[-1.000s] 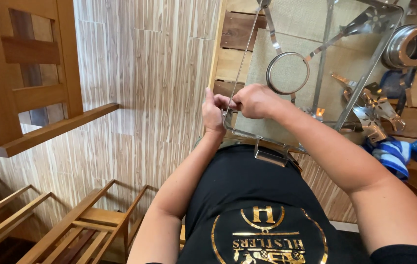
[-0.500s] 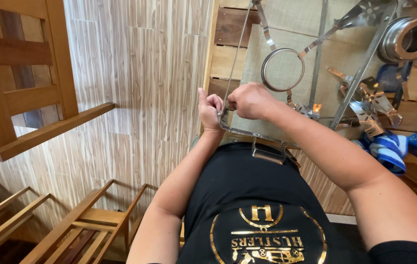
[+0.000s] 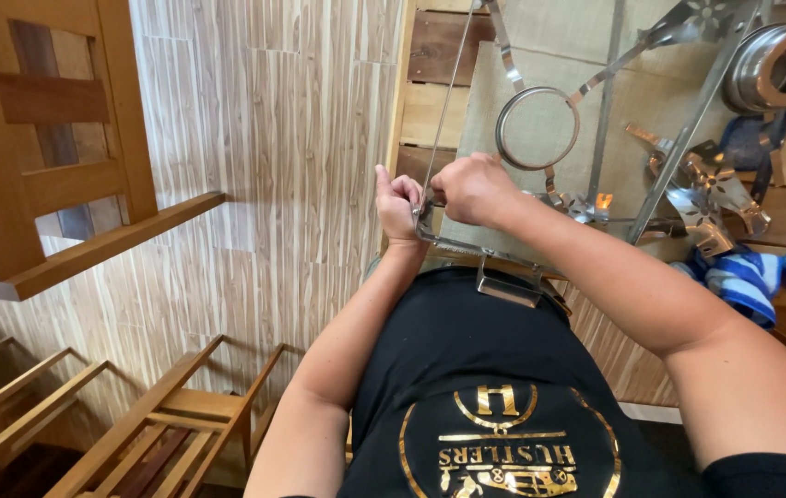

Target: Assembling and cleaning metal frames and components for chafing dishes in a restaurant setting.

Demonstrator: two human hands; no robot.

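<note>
A shiny metal frame (image 3: 609, 138) of thin bars with a ring (image 3: 537, 127) and leaf-shaped ornaments lies on a beige mat in front of me. My left hand (image 3: 398, 205) and my right hand (image 3: 472, 188) meet at the frame's near left corner (image 3: 426, 227). Both hands pinch the bars there, fingers closed around the metal. My forearms reach up from a black shirt with a gold print (image 3: 503, 452).
A metal clamp (image 3: 508, 286) sits at the frame's near edge. Steel rings (image 3: 780, 65) lie at the top right; blue-and-white packets (image 3: 734, 286) at the right. Wooden chairs (image 3: 61, 184) stand on the light wood-look floor at the left and lower left.
Both hands stay on the same frame corner. The view has shifted slightly, so the hands sit a little lower and more central in the picture.
</note>
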